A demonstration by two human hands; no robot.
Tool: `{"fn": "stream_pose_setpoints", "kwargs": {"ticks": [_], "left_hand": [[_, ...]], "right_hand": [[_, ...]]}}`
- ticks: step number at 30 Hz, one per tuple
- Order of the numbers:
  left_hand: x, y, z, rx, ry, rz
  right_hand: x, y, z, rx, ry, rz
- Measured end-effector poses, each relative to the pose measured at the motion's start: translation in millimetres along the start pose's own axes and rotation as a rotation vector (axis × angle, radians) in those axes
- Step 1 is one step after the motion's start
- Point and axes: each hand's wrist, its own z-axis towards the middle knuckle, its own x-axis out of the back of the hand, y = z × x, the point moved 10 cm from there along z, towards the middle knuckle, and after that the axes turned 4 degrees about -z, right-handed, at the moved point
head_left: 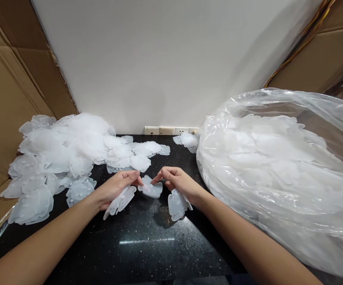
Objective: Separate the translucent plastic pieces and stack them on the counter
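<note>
Where the two hands converge, a single translucent piece [151, 190] is held at the fingertips, slightly blurred. Its left end is pinched by the left hand [118, 185], and its upper edge is met by the right index finger [157, 178]; whether it is also gripped there cannot be told. Left of the piece, a small stack [120, 202] is held under the left palm; right of it, further pieces [176, 204] are held below the right hand [180, 182], presumably so that the fingertips are left free. Both wrists are angled inward, with fingers curled toward the piece. Beyond it to the left, a loose heap [70, 144] is spread on the black bench [147, 259]; to its right, a clear bag [278, 215] is filled with similar pieces [278, 146], apparently placed within easy reach.
</note>
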Motion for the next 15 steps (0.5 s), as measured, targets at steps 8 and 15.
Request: {"fn": "stream_pose_setpoints", "kwargs": {"ticks": [8,15], "left_hand": [[0.6,9,1,-0.127,0.013,0.084],[5.8,7,0,-0.074,0.058,0.113]], "right_hand": [[-2,9,-1,-0.069,0.014,-0.021],[-10,11,-2,-0.108,-0.106,0.07]]}}
